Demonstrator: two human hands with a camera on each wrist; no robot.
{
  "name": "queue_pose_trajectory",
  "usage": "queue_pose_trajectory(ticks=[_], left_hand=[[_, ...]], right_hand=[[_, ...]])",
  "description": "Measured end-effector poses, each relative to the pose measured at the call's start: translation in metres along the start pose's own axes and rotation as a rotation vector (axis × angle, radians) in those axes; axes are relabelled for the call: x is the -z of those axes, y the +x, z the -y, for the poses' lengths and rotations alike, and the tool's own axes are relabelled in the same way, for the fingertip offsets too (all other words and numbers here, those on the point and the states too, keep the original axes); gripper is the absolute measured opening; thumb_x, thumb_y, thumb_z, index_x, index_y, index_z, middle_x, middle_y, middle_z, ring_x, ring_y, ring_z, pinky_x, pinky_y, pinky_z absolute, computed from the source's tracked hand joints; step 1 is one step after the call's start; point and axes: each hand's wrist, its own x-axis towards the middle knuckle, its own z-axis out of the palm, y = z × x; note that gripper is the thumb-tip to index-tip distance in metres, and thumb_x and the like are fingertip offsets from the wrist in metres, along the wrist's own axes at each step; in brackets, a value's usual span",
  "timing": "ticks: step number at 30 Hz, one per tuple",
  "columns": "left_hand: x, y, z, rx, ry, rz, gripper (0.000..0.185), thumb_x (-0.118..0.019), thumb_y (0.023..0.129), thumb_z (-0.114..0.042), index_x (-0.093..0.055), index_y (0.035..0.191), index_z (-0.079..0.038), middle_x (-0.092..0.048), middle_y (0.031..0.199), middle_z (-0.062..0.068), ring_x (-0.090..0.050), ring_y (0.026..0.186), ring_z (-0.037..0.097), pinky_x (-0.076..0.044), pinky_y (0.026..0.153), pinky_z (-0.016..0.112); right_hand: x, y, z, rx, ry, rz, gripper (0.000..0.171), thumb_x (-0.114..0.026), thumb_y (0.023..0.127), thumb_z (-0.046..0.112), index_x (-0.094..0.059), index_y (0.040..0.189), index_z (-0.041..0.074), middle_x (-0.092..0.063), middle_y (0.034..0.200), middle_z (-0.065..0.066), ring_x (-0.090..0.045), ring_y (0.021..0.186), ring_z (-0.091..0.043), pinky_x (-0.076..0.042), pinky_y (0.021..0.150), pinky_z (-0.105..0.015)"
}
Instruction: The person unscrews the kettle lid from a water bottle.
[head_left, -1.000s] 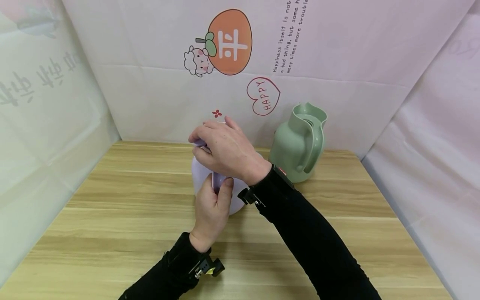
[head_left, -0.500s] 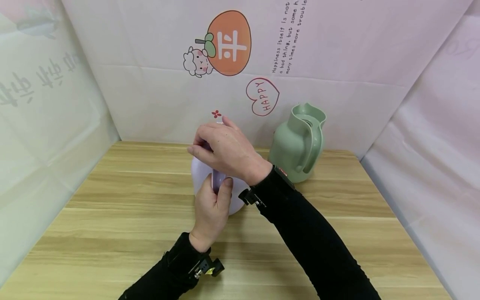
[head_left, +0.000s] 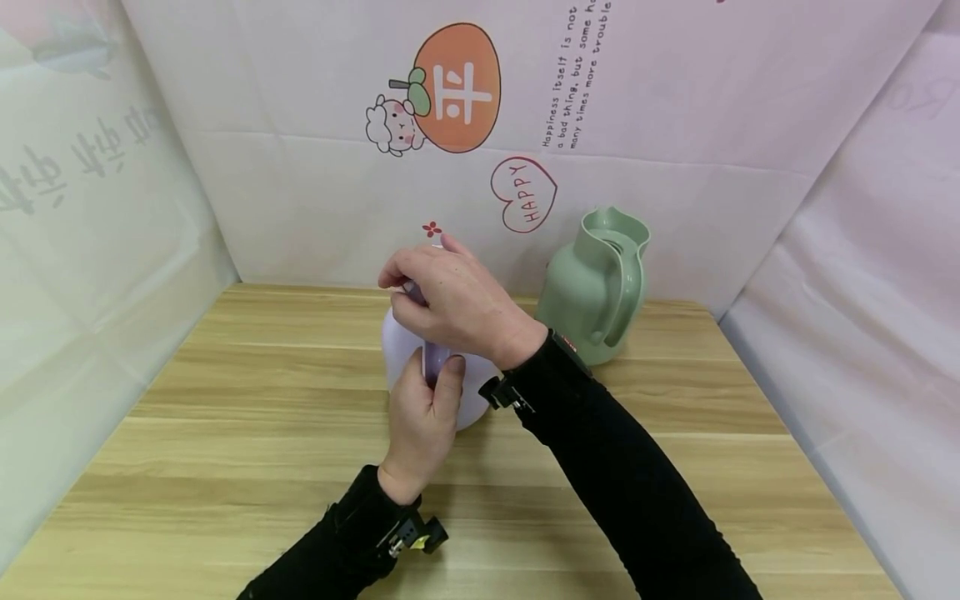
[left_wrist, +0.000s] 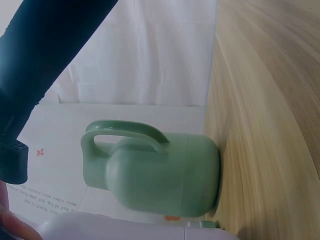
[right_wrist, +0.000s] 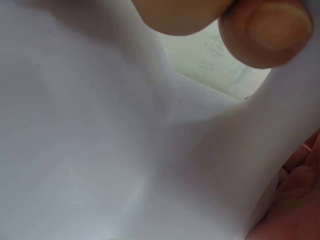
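A pale purple jug (head_left: 474,398) stands on the wooden table in front of me. Its handle (head_left: 436,362) is gripped by my left hand (head_left: 420,421), with the thumb laid along it. Above, my right hand (head_left: 459,296) holds the jug's top, fingers and thumb curled round a purple part there that is mostly hidden beneath the hand. From the right wrist, the jug's smooth wall (right_wrist: 75,150) fills much of the picture, blurred. In the left wrist view just a strip of the jug (left_wrist: 125,229) shows along the bottom edge.
A green jug (head_left: 581,292) with a spout and a handle stands to the right of the purple one, close to the back cloth (head_left: 315,200). Printed white cloths hang behind and at both sides of the wooden table (head_left: 247,417).
My right hand's fingers and thumb have loosened, shifted and curled again at the jug's top, the wrist staying nearly in place. My left hand keeps its grip on the handle.
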Motion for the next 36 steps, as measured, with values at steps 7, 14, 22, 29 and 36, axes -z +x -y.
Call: queue_pose_trajectory(ticks=[7,14,22,29,36], left_hand=[[0.0,0.0,0.001,-0.036,0.011,-0.004,0.017,-0.055,0.107,-0.015,-0.054,0.093,-0.006,-0.05,0.07,0.001,-0.043,0.057,0.007,-0.036,0.05,0.024],[-0.001,0.0,0.002,-0.046,-0.019,0.01,0.012,-0.053,0.109,-0.014,-0.058,0.102,-0.006,-0.049,0.073,0.001,-0.044,0.062,0.009,-0.037,0.056,0.024],[-0.001,0.002,0.002,-0.049,0.005,-0.008,0.012,-0.055,0.108,-0.015,-0.059,0.104,-0.004,-0.052,0.075,0.003,-0.048,0.064,0.011,-0.04,0.056,0.024],[0.0,0.001,0.001,-0.004,-0.02,0.001,0.013,-0.057,0.107,-0.016,-0.057,0.1,-0.005,-0.051,0.072,0.001,-0.047,0.061,0.009,-0.039,0.053,0.024],[0.0,0.001,0.0,0.013,0.005,-0.014,0.015,-0.059,0.106,-0.017,-0.056,0.095,-0.006,-0.052,0.073,0.001,-0.048,0.062,0.01,-0.039,0.052,0.025]], right_hand=[[0.002,0.003,0.017,-0.238,-0.152,0.004,0.055,-0.052,0.106,0.052,-0.058,0.146,0.015,-0.063,0.143,-0.008,-0.057,0.132,-0.029,-0.043,0.113,-0.051],[-0.005,0.003,0.027,-0.432,-0.32,0.08,0.054,-0.041,0.108,0.052,-0.057,0.142,0.012,-0.056,0.14,-0.023,-0.054,0.119,-0.044,-0.051,0.098,-0.052],[-0.006,-0.001,0.019,-0.296,-0.364,0.034,0.043,-0.047,0.1,0.024,-0.063,0.137,0.008,-0.062,0.125,-0.017,-0.055,0.109,-0.037,-0.052,0.091,-0.048],[-0.002,-0.002,0.014,-0.304,-0.271,0.091,0.051,-0.044,0.098,0.022,-0.058,0.145,0.011,-0.052,0.149,-0.019,-0.041,0.146,-0.042,-0.033,0.122,-0.052],[0.0,-0.003,0.009,-0.275,-0.247,0.11,0.051,-0.043,0.098,0.021,-0.058,0.145,0.01,-0.049,0.155,-0.021,-0.038,0.151,-0.037,-0.026,0.127,-0.048]])
